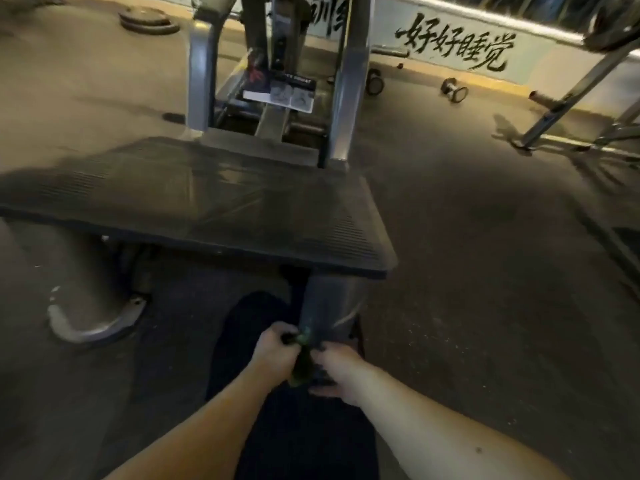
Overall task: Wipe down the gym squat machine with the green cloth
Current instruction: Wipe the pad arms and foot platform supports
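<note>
The squat machine [343,109] fills the middle of the view. Its wide, dark, ribbed footplate [194,206] is the biggest thing in sight. Beyond the footplate the grey uprights rise and are cut off by the top edge. A printed placard [284,90] sits low between them, too blurred to read.

Under the footplate's near right corner a grey support post [329,306] slopes down towards the person. Both hands meet at its lower end. The left hand [273,351] has its fingers curled tight round the upper part of the green cloth [302,358], touching or just beside the post (contact is hard to judge). The right hand [332,372] grips the lower part, its fingers smeared by blur. Most of the cloth is hidden between the two fists, with only a dark strip and a brighter tuft showing.

Beyond the footplate to the left lie stacked weight plates [149,19], and beyond it to the right a dumbbell [453,90].
</note>
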`<state>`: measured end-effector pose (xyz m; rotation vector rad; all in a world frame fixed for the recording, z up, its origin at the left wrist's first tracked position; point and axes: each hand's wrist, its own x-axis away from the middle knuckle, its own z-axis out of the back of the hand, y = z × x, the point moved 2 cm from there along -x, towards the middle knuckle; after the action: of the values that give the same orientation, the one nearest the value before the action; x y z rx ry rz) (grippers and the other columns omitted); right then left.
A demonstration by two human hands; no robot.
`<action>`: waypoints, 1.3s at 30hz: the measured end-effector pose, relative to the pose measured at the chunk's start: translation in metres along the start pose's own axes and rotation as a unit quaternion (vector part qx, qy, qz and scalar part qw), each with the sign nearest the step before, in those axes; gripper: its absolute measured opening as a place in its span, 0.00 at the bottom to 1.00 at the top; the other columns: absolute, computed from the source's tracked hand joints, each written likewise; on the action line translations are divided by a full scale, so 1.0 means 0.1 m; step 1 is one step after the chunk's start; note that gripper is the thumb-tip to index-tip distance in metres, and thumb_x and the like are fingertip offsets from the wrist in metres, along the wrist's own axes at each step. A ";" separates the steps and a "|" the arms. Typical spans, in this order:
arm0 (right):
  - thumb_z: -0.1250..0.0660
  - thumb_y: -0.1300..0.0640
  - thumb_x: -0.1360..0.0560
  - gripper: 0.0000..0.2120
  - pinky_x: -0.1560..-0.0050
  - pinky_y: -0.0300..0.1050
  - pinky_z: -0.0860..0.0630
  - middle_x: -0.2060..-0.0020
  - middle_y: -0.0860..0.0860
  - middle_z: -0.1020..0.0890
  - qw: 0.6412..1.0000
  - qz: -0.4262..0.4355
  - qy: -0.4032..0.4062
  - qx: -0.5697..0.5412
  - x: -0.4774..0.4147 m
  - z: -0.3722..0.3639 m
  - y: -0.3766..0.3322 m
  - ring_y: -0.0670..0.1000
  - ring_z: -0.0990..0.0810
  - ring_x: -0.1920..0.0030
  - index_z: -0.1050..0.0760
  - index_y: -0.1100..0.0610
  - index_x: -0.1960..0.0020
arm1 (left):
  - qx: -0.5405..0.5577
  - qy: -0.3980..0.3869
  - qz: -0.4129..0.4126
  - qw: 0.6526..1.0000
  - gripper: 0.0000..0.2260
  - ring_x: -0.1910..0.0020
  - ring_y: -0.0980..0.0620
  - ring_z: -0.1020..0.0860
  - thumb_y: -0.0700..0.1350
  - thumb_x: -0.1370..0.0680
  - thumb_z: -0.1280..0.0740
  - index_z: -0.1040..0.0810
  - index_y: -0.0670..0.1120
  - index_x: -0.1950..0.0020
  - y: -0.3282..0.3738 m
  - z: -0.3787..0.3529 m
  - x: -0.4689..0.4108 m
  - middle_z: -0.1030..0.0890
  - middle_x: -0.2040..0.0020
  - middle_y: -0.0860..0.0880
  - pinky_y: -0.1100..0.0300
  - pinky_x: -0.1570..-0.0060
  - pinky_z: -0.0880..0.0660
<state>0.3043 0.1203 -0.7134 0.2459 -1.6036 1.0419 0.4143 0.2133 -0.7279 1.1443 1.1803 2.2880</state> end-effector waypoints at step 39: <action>0.34 0.61 0.18 0.10 0.49 0.55 0.16 0.42 0.59 0.18 0.998 0.015 -0.061 0.023 4.16 -5.48 -1.87 0.59 0.18 0.44 0.21 0.59 0.38 | 0.131 0.068 0.113 0.983 0.10 0.53 0.50 0.16 0.47 0.22 0.26 0.18 0.44 0.44 0.76 6.50 2.91 0.15 0.51 0.45 0.54 0.52 0.17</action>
<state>0.6656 0.5602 -0.2840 0.3237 -1.6988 1.1062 0.7422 0.6855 -0.3008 1.2904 1.5110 2.4666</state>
